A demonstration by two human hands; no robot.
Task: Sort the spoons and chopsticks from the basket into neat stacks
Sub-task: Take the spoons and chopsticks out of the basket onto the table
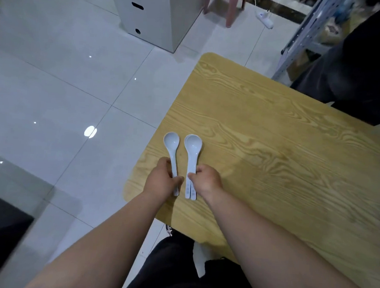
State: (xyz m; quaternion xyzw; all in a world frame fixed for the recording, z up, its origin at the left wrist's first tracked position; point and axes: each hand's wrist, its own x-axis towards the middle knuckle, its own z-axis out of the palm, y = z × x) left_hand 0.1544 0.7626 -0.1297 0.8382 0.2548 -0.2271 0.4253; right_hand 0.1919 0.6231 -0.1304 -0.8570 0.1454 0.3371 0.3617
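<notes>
On the left end of the wooden table (275, 138) lie white spoons, bowls pointing away from me. My left hand (161, 182) grips the handle of a single white spoon (172, 145). Just to its right, my right hand (207, 178) pinches the handles of a small stack of white spoons (193, 147), two handle ends showing at the bottom. The two sets lie side by side, a small gap apart. No basket and no chopsticks are in view.
The table's left edge runs close beside the left spoon, with white tiled floor (64, 101) beyond. A white cabinet (153, 13) and a pink stool (225, 4) stand at the back. Another person in dark clothes (358, 72) sits at the far right.
</notes>
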